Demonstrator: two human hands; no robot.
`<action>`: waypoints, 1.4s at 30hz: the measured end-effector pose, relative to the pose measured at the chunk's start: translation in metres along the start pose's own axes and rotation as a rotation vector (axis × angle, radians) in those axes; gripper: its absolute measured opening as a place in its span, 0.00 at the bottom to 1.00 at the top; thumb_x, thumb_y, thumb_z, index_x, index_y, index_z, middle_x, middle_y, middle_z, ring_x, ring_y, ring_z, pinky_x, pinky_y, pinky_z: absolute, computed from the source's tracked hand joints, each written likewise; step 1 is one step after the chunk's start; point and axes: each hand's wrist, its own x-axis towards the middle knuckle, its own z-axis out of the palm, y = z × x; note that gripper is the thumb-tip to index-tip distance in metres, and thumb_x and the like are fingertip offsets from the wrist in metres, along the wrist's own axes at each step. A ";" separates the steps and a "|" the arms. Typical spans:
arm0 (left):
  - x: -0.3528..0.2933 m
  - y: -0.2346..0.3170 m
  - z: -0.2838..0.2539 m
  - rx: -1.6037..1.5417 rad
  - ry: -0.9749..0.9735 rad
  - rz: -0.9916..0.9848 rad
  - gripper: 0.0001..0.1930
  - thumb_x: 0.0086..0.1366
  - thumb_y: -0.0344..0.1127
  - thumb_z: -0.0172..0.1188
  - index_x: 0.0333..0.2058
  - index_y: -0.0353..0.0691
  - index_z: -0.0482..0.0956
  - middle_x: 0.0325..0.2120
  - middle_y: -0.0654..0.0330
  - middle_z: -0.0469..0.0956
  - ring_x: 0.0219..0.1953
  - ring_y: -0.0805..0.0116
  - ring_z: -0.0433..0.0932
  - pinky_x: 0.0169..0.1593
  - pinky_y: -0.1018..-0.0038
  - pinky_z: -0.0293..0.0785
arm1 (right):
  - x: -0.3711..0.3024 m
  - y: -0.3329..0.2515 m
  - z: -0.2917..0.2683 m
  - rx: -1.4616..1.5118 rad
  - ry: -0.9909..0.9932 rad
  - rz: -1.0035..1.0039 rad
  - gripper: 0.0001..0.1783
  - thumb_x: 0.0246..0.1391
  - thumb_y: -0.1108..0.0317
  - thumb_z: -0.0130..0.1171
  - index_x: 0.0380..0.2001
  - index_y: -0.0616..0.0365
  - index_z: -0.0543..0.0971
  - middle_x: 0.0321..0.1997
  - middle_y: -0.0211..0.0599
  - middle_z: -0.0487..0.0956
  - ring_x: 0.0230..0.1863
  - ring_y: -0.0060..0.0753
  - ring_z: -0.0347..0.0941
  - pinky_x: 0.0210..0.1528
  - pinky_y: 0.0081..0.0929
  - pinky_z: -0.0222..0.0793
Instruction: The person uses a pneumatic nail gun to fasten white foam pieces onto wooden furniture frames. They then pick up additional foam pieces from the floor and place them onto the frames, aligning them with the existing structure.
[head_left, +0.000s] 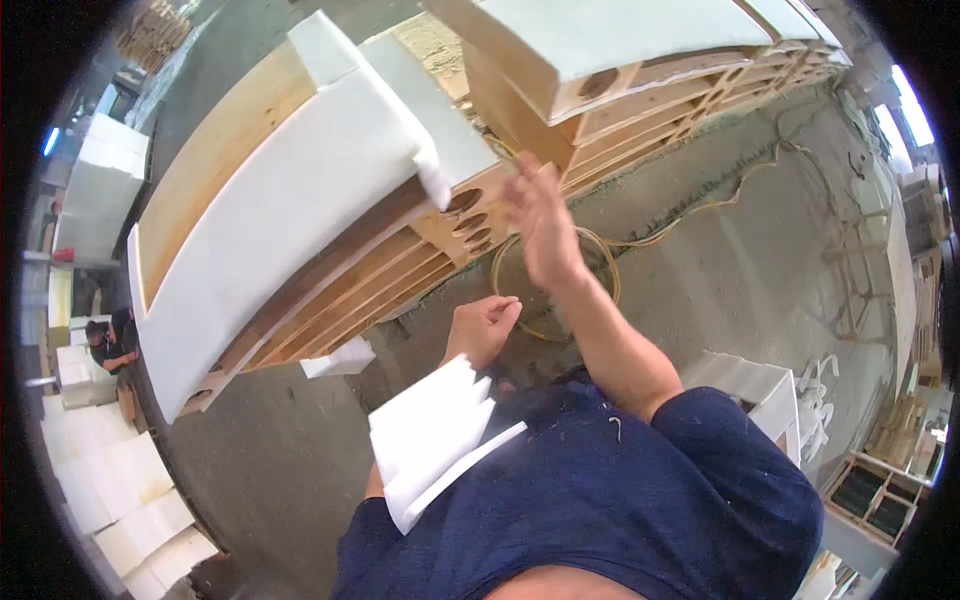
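The right hand [540, 225] is open and flat, up by the corner of the white foam sheet [290, 200] lying on the wooden frame [340, 290]. The left hand [483, 328] is closed around nothing I can see. The foam looks soft, light and bendy; best held at its edge.

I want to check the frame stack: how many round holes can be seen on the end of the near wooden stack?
3 clear holes, one below another beside the right hand; lower ones may be hidden.
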 end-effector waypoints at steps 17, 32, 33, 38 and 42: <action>0.161 0.170 0.395 0.248 -0.779 0.181 0.17 0.60 0.42 0.62 0.41 0.35 0.80 0.31 0.61 0.81 0.33 0.78 0.77 0.38 0.78 0.74 | -0.151 -0.206 -0.352 0.169 -0.702 0.510 0.21 0.57 0.59 0.59 0.46 0.67 0.77 0.38 0.33 0.81 0.38 0.24 0.77 0.43 0.25 0.74; 0.219 0.469 0.765 0.326 -1.033 1.108 0.24 0.55 0.48 0.61 0.49 0.43 0.77 0.40 0.50 0.80 0.45 0.53 0.78 0.50 0.63 0.73 | -0.147 -0.255 -0.629 -0.127 0.255 0.068 0.16 0.59 0.65 0.55 0.47 0.63 0.75 0.45 0.33 0.78 0.45 0.24 0.74 0.46 0.24 0.72; 0.240 0.473 0.769 0.381 -0.998 1.119 0.25 0.55 0.49 0.61 0.50 0.44 0.77 0.42 0.49 0.79 0.46 0.52 0.77 0.51 0.62 0.72 | -0.135 -0.259 -0.657 -0.128 0.305 0.028 0.16 0.59 0.65 0.55 0.47 0.63 0.75 0.45 0.32 0.78 0.44 0.23 0.74 0.46 0.23 0.71; 0.413 0.478 0.739 0.275 -0.869 0.997 0.36 0.50 0.53 0.66 0.54 0.36 0.72 0.48 0.47 0.76 0.50 0.56 0.76 0.53 0.66 0.72 | -0.104 -0.370 -0.800 -0.195 0.542 0.047 0.12 0.59 0.65 0.55 0.41 0.62 0.76 0.36 0.25 0.77 0.34 0.17 0.71 0.36 0.20 0.68; 0.494 0.475 0.687 0.287 -1.363 0.437 0.29 0.51 0.49 0.66 0.47 0.34 0.77 0.40 0.51 0.81 0.43 0.62 0.79 0.48 0.69 0.74 | -0.086 -0.486 -0.872 -0.548 0.612 -0.080 0.11 0.58 0.65 0.55 0.37 0.62 0.78 0.29 0.25 0.77 0.28 0.16 0.71 0.31 0.19 0.68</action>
